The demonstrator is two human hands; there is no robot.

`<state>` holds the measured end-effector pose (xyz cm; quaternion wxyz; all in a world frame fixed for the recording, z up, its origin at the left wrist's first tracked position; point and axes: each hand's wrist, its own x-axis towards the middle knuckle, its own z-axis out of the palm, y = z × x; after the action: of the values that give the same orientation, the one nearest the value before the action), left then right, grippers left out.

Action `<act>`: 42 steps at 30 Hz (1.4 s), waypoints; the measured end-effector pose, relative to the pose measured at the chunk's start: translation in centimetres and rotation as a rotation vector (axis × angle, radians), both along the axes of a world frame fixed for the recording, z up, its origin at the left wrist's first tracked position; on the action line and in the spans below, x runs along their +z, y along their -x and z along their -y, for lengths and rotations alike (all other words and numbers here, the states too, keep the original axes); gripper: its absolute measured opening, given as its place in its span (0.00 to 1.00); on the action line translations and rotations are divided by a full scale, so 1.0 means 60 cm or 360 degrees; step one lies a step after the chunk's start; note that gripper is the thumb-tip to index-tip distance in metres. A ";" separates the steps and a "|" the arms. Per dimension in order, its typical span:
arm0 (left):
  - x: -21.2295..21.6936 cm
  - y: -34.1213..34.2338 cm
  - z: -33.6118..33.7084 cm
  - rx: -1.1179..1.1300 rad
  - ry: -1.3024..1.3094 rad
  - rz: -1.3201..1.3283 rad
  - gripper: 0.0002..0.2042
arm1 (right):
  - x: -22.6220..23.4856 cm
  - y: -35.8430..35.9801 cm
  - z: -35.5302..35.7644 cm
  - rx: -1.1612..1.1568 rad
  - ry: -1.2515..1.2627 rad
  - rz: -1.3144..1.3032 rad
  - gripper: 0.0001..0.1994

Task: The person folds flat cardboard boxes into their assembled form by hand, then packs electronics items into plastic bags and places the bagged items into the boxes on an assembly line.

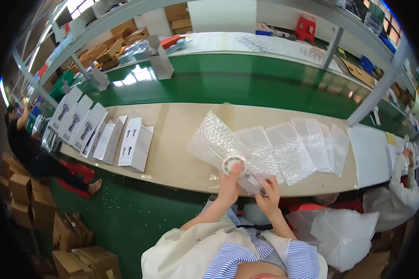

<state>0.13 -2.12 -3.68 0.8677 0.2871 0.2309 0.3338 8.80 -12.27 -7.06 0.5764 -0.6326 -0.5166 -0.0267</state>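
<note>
Near the front edge of the table, my left hand (229, 187) is closed round a white device with a round, ring-shaped head (227, 161), its thumb lying over the ring. A clear bubble-wrap bag (212, 136) stretches up and left from my hands, against the device. Whether the device is inside the bag or in front of it, I cannot tell. My right hand (268, 194) pinches the bag's lower end beside a small dark part. Just beyond and to the right, several flat bubble-wrap bags (289, 153) lie fanned out on the table.
Several white printed boxes (136, 145) stand along the table's left end. Grey metal posts (379, 83) rise behind the table. At the right sits a person in a light sleeve (395, 195); another person in dark clothes (25, 144) is at the left. Clear plastic bags (344, 237) hang at my right.
</note>
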 end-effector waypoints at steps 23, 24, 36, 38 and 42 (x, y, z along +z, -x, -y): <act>0.045 -0.014 -0.112 0.0340 -0.0202 0.0020 0.26 | 0.063 -0.021 0.095 -0.0437 -0.0034 -0.0193 0.22; 0.041 -0.011 -0.114 0.0342 -0.0243 -0.0025 0.26 | 0.077 -0.017 0.084 -0.0459 -0.0132 -0.0446 0.23; 0.099 0.002 -0.037 0.0159 -0.0146 0.0231 0.38 | 0.017 -0.009 -0.043 0.0495 0.0112 -0.1525 0.14; 0.063 0.012 -0.051 0.0252 -0.0113 0.0227 0.42 | -0.010 0.037 -0.040 0.0650 0.0089 -0.1466 0.18; -0.013 0.033 -0.054 0.0339 -0.0303 0.0318 0.37 | 0.015 0.064 -0.027 0.1255 -0.0235 -0.1872 0.27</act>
<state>-1.88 1.09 -4.44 0.8149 0.3072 0.1400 0.4710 4.95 -10.64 -6.18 0.7677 -0.2676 -0.3072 0.4947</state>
